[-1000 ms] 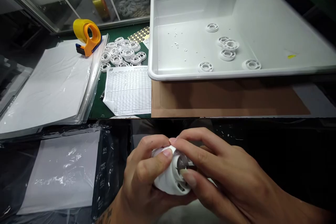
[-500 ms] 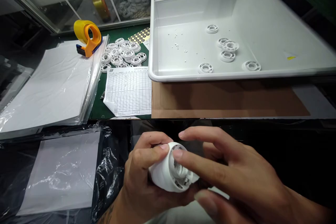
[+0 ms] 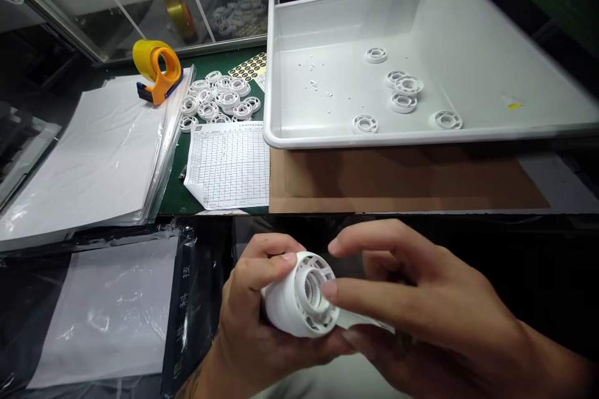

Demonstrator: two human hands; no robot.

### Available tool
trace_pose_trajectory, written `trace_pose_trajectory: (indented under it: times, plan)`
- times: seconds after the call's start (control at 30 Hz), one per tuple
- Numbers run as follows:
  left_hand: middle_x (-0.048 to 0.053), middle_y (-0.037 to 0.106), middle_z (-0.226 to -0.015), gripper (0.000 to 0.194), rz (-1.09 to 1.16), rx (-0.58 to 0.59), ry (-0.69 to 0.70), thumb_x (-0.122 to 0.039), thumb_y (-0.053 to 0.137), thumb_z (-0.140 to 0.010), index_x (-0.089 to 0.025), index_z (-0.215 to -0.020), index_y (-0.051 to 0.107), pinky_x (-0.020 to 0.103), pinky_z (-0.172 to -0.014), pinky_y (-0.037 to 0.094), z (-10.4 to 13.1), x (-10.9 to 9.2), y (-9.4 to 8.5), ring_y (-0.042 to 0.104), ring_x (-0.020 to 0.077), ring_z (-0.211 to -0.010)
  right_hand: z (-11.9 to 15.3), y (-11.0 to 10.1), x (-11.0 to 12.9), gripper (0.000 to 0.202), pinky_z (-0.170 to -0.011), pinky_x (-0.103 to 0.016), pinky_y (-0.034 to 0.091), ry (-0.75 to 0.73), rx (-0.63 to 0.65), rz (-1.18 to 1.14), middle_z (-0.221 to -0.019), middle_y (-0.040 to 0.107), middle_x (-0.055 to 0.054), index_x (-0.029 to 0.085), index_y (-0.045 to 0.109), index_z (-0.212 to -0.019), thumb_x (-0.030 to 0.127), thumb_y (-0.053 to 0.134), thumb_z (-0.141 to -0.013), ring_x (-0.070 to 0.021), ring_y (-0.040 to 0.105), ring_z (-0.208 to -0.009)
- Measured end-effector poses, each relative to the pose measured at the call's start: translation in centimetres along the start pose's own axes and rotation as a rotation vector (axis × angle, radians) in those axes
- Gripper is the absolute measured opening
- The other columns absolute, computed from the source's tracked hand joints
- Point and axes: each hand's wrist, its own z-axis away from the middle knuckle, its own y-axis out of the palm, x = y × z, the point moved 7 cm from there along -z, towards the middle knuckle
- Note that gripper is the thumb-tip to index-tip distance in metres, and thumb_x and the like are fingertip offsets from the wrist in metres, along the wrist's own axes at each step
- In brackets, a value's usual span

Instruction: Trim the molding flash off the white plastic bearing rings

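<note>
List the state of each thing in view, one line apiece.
Left hand: closed around the white part
Right hand: index finger extended
White part: tilted, slotted end exposed
Tape dispenser: upright, loaded
Printed form: flat, lower-left corner curled
Loose rings: heaped
Tray: holding scattered rings and tiny bits

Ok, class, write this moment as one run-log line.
left hand: holds round white plastic part | right hand: index fingertip at its slotted end | white plastic tray: slotted white rings inside
</note>
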Motion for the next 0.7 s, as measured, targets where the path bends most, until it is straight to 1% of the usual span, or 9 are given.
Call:
trace_pose_trajectory:
  times: [0.07, 0.13, 0.2, 0.27, 0.33, 0.47, 0.57, 0.63, 0.7]
  plan:
    - [0.004, 0.068, -0.11, 0.067, -0.036, -0.002, 0.004, -0.039, 0.1, -0.075, -0.022, -0.126, 0.059, 0.022, -0.08, 0.066, -0.1, -0.1, 0.0, 0.073, 0.0158, -0.098, -0.1, 0.4, 0.2, 0.031, -0.059, -0.021, 0.052, -0.036, 0.012, -0.004, -0.128, 0.056, -0.008, 0.017, 0.065, -0.133, 0.01, 0.056, -0.104, -0.0068, 0.049, -0.066]
    - [0.004, 0.069, -0.11, 0.064, -0.057, -0.012, 0.018, -0.039, 0.098, -0.077, -0.022, -0.125, 0.059, 0.021, -0.077, 0.066, -0.1, -0.3, -0.1, 0.074, 0.0157, -0.097, -0.1, 0.6, 0.3, 0.027, -0.063, -0.017, 0.054, -0.046, 0.001, -0.049, -0.127, 0.055, -0.007, 0.016, 0.066, -0.13, 0.012, 0.059, -0.105, -0.0052, 0.05, -0.066]
    - [0.004, 0.069, -0.11, 0.065, -0.077, -0.001, 0.037, -0.037, 0.099, -0.076, -0.022, -0.125, 0.06, 0.021, -0.075, 0.066, -0.1, -0.5, -0.1, 0.074, 0.0155, -0.094, -0.1, 0.7, 0.2, 0.024, -0.066, -0.015, 0.055, -0.048, 0.004, -0.111, -0.128, 0.055, -0.008, 0.014, 0.066, -0.13, 0.017, 0.062, -0.106, -0.0047, 0.054, -0.069]
    - [0.004, 0.068, -0.11, 0.068, -0.095, 0.02, 0.052, -0.035, 0.101, -0.073, -0.021, -0.126, 0.06, 0.022, -0.074, 0.066, -0.2, -0.6, -0.1, 0.075, 0.0156, -0.092, -0.1, 0.7, 0.1, 0.023, -0.065, -0.018, 0.056, -0.042, 0.008, -0.178, -0.126, 0.057, -0.009, 0.014, 0.064, -0.131, 0.022, 0.062, -0.109, -0.0068, 0.058, -0.072]
    - [0.005, 0.068, -0.111, 0.067, -0.116, 0.028, 0.066, -0.033, 0.101, -0.073, -0.02, -0.126, 0.062, 0.022, -0.073, 0.067, -0.4, -0.8, -0.2, 0.075, 0.0155, -0.091, 0.1, 0.6, -0.2, 0.024, -0.063, -0.023, 0.055, 0.001, 0.014, -0.228, -0.125, 0.057, -0.01, 0.016, 0.064, -0.132, 0.024, 0.063, -0.109, -0.0093, 0.06, -0.073]
    - [0.005, 0.069, -0.11, 0.062, -0.166, 0.025, 0.088, -0.035, 0.101, -0.073, -0.02, -0.121, 0.064, 0.021, -0.074, 0.067, -0.7, -1.0, -0.3, 0.075, 0.0151, -0.09, 0.4, 0.5, -0.5, 0.032, -0.062, -0.028, 0.056, 0.066, 0.012, -0.231, -0.128, 0.056, -0.011, 0.019, 0.064, -0.136, 0.021, 0.065, -0.105, -0.0119, 0.06, -0.073]
    - [0.005, 0.069, -0.111, 0.062, -0.185, 0.026, 0.094, -0.033, 0.101, -0.073, -0.02, -0.12, 0.063, 0.02, -0.076, 0.067, -0.7, -1.0, -0.3, 0.075, 0.0143, -0.092, 0.4, 0.8, -0.3, 0.035, -0.065, -0.029, 0.058, 0.034, 0.037, -0.241, -0.13, 0.056, -0.012, 0.017, 0.063, -0.138, 0.018, 0.064, -0.104, -0.0138, 0.063, -0.078]
    - [0.004, 0.068, -0.112, 0.062, -0.183, 0.032, 0.095, -0.031, 0.1, -0.074, -0.019, -0.121, 0.062, 0.019, -0.079, 0.067, -0.6, -1.0, -0.2, 0.075, 0.0136, -0.094, 0.4, 1.0, -0.5, 0.037, -0.066, -0.028, 0.058, 0.036, 0.047, -0.259, -0.132, 0.055, -0.012, 0.017, 0.062, -0.139, 0.016, 0.062, -0.103, -0.0135, 0.064, -0.079]
    - [0.005, 0.068, -0.114, 0.064, -0.174, 0.037, 0.092, -0.029, 0.1, -0.074, -0.019, -0.124, 0.061, 0.019, -0.079, 0.066, -0.3, -0.9, -0.2, 0.074, 0.0137, -0.095, 0.4, 1.2, -0.7, 0.036, -0.066, -0.027, 0.058, 0.047, 0.038, -0.299, -0.132, 0.055, -0.01, 0.019, 0.062, -0.139, 0.017, 0.064, -0.103, -0.0123, 0.065, -0.078]
